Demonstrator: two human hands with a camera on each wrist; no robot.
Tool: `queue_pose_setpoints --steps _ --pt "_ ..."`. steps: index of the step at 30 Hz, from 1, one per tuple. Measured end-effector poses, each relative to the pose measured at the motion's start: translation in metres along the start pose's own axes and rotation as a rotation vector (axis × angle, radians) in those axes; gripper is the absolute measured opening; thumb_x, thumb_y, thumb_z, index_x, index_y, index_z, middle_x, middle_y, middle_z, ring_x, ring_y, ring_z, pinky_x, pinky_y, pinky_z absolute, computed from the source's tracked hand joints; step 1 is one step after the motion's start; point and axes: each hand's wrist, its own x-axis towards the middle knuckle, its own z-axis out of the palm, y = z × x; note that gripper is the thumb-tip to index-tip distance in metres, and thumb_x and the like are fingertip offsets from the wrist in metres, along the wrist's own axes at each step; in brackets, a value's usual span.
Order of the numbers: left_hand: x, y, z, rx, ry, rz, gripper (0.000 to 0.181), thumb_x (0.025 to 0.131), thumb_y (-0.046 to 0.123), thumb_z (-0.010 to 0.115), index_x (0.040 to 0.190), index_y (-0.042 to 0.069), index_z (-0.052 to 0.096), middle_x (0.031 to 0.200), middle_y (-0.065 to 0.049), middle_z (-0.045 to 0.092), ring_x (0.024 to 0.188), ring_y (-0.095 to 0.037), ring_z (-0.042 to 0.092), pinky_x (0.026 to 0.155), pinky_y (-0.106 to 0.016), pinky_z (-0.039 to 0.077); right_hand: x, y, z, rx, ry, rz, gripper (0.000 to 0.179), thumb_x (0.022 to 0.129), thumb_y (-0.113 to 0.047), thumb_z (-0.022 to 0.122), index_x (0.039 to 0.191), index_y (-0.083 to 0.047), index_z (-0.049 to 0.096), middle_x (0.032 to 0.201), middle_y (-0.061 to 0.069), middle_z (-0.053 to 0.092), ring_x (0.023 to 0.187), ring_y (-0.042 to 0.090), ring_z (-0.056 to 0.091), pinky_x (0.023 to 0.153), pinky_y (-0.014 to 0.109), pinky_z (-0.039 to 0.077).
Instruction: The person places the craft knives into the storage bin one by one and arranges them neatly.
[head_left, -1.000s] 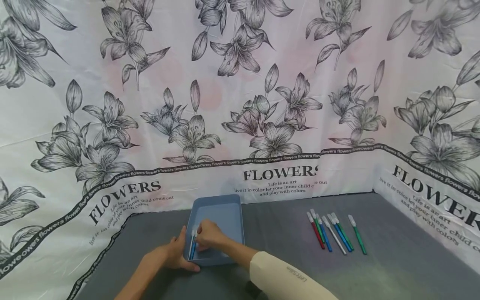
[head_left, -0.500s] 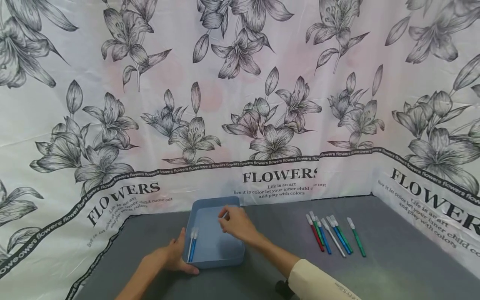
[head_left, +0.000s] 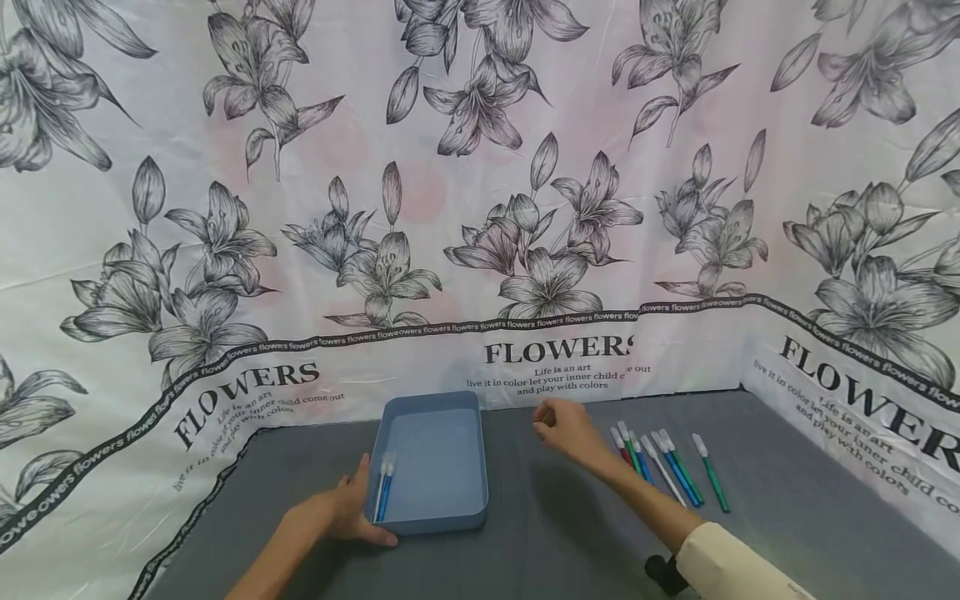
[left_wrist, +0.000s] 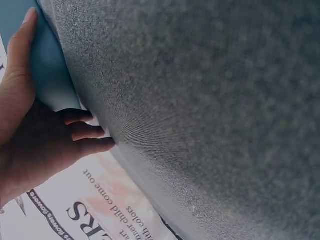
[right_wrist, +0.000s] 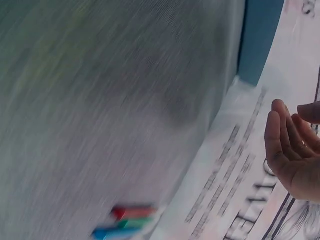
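Note:
A blue-grey tray (head_left: 431,527) stands on the dark table, with a blue pen (head_left: 384,497) and a pale pen (head_left: 378,498) lying along its inner left side. My left hand (head_left: 347,510) rests against the tray's front left corner, thumb along the front wall and fingers by the left side. In the left wrist view its thumb (left_wrist: 22,47) lies straight against the tray wall. My right hand (head_left: 568,429) is in the air between the tray and the pens on the right. Its fingers (right_wrist: 274,132) are loosely bent and hold nothing.
On the table's right side lie several capped pens: a red pen (right_wrist: 132,212) partly behind my right forearm, blue and green ones, a white pen (head_left: 663,471), and a green pen (head_left: 716,483) lying apart. A white flower-printed cloth (head_left: 420,358) hangs behind and around the table.
My right hand has lifted from beside the pens in the tray, passed over the tray and moved right, outside it. The left hand keeps its place at the corner.

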Motion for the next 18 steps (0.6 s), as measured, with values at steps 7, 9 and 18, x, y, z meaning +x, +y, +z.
queue_pose_setpoints --steps 7,9,18 --pt "0.001 -0.001 0.0 0.008 0.002 0.0 0.139 0.05 0.064 0.078 0.142 -0.005 0.0 0.136 -0.039 0.025 0.125 -0.053 0.025 0.093 -0.065 0.029 -0.003 0.03 -0.03 -0.049 -0.065 0.11 0.006 0.081 -0.002 0.06 0.087 -0.001 0.061 0.07 0.004 0.062 0.057 0.016 0.06 0.052 0.027 0.048" --pt "0.001 -0.002 0.001 -0.001 0.003 0.006 0.139 0.05 0.063 0.078 0.142 -0.006 -0.001 0.137 -0.039 0.024 0.126 -0.053 0.024 0.094 -0.065 0.028 -0.004 0.038 -0.037 -0.057 -0.091 0.144 0.007 0.081 -0.003 0.059 0.088 0.0 0.06 0.072 0.005 0.061 0.06 0.018 0.061 0.053 0.028 0.049" --pt "0.001 -0.002 0.002 -0.017 0.004 0.017 0.14 0.051 0.063 0.078 0.142 -0.006 -0.003 0.137 -0.04 0.022 0.126 -0.054 0.022 0.094 -0.066 0.026 -0.01 0.064 -0.07 -0.147 -0.153 0.31 0.01 0.078 0.0 0.058 0.086 0.005 0.06 0.078 0.012 0.06 0.061 0.02 0.062 0.056 0.031 0.053"
